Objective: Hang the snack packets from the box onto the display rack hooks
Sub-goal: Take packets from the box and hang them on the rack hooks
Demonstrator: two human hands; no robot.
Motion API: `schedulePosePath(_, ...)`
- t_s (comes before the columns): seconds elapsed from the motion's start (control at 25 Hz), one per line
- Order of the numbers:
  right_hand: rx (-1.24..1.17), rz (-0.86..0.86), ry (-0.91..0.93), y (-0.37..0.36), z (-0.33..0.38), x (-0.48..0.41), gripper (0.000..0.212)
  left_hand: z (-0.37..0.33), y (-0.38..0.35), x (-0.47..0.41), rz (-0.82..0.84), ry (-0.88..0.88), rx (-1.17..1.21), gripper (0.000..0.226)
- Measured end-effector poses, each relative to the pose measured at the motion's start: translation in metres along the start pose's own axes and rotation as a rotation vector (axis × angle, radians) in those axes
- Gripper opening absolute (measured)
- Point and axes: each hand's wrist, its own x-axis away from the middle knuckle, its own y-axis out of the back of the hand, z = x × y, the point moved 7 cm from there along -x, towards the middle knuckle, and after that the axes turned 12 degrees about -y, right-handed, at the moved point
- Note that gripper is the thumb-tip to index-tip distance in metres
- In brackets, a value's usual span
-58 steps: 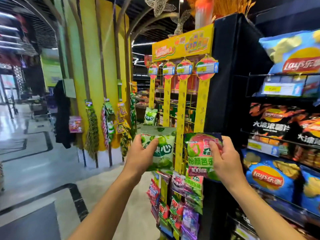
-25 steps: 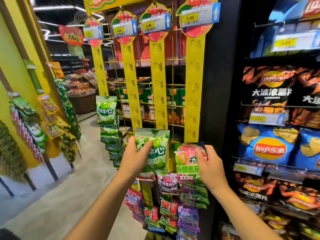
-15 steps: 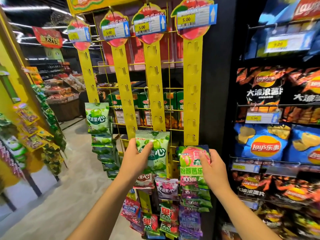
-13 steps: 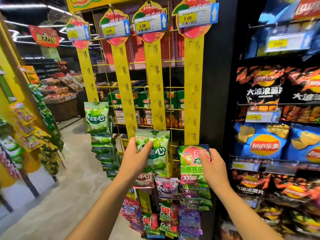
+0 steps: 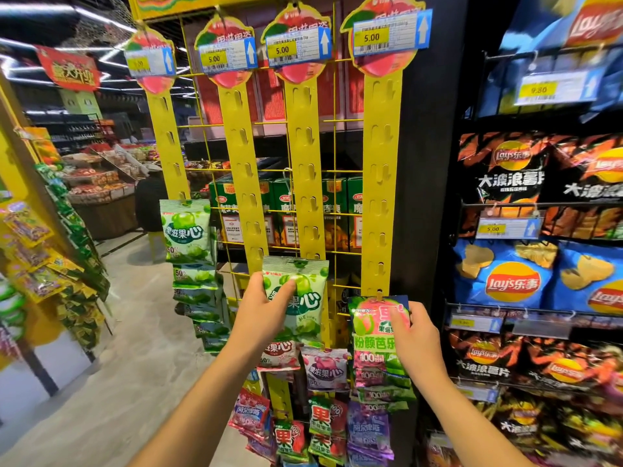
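Note:
My left hand [image 5: 266, 308] grips a pale green snack packet [image 5: 301, 298] and holds it against the lower part of a yellow clip strip [image 5: 308, 183] on the display rack. My right hand [image 5: 416, 338] holds a pink and green snack packet [image 5: 371, 323] whose top edge sits at a hook tab at the foot of the rightmost yellow strip [image 5: 381, 183]. Several more packets [image 5: 325, 369] hang below both hands. Another green packet [image 5: 187, 230] hangs on the leftmost strip. No box is in sight.
Wire shelves of chip bags [image 5: 505, 281] fill the right side beside a black panel [image 5: 431, 163]. A yellow wall display with hanging packets [image 5: 50, 264] lines the left. Grey floor [image 5: 128, 365] runs between them, and a person [image 5: 150, 210] stands far down the aisle.
The view has come closer to the rack. Both hands stay on their packets; the pink packet's top has settled at the hook tab of the right strip.

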Motion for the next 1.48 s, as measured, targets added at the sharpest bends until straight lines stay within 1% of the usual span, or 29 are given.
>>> schedulePosePath(0.08, 0.027, -0.011, 0.009, 0.001, 0.001, 0.002, 0.008, -0.001, 0.001, 0.000, 0.005, -0.012, 0.003, 0.035)
schedulePosePath(0.24, 0.215, -0.071, 0.049, 0.004, 0.005, 0.003, 0.012, -0.003, 0.004, 0.000, -0.001, -0.034, 0.020, 0.036)
schedulePosePath(0.36, 0.332, -0.161, 0.137, 0.007, 0.013, -0.002, 0.017, -0.006, 0.008, -0.002, -0.005, -0.051, 0.025, 0.042)
schedulePosePath(0.44, 0.317, -0.199, 0.174, 0.012, 0.026, -0.004, 0.033, -0.008, 0.011, -0.004, -0.019, -0.058, 0.032, 0.042)
schedulePosePath(0.48, 0.301, -0.219, 0.197, 0.015, 0.035, -0.005, 0.042, -0.009, 0.012, -0.004, -0.027, -0.058, 0.023, 0.040)
schedulePosePath(0.56, 0.278, -0.268, 0.280, 0.019, 0.064, -0.003, 0.050, -0.009, 0.014, -0.006, -0.039, -0.054, 0.024, 0.036)
schedulePosePath(0.68, 0.277, -0.321, 0.453, 0.018, 0.121, 0.005, 0.051, -0.015, 0.023, -0.009, -0.071, -0.060, 0.026, 0.028)
schedulePosePath(0.76, 0.287, -0.329, 0.562, 0.013, 0.160, 0.013, 0.051, -0.019, 0.035, -0.012, -0.116, -0.055, 0.022, 0.017)
schedulePosePath(0.84, 0.296, -0.310, 0.673, 0.003, 0.195, 0.022, 0.050, -0.021, 0.048, -0.014, -0.153, -0.044, 0.025, 0.017)
schedulePosePath(0.88, 0.292, -0.286, 0.721, -0.005, 0.210, 0.027, 0.048, -0.021, 0.055, -0.014, -0.169, -0.036, 0.030, 0.021)
schedulePosePath(0.96, 0.271, -0.210, 0.804, -0.025, 0.241, 0.034, 0.045, -0.022, 0.073, -0.015, -0.225, -0.016, 0.031, 0.028)
schedulePosePath(1.0, 0.261, -0.166, 0.835, -0.036, 0.254, 0.037, 0.044, -0.021, 0.083, -0.017, -0.256, -0.008, 0.038, 0.027)
schedulePosePath(1.08, 0.230, -0.059, 0.874, -0.062, 0.280, 0.042, 0.042, -0.019, 0.101, -0.020, -0.302, -0.008, 0.089, 0.021)
schedulePosePath(1.24, 0.167, 0.156, 0.889, -0.118, 0.327, 0.046, 0.034, -0.014, 0.137, -0.035, -0.341, -0.013, 0.192, 0.019)
schedulePosePath(1.36, 0.162, 0.179, 0.892, -0.156, 0.366, 0.045, 0.029, -0.006, 0.171, -0.053, -0.349, -0.046, 0.228, 0.018)
schedulePosePath(1.48, 0.198, 0.114, 0.845, -0.189, 0.401, 0.038, 0.026, 0.010, 0.207, -0.074, -0.310, -0.067, 0.200, 0.018)
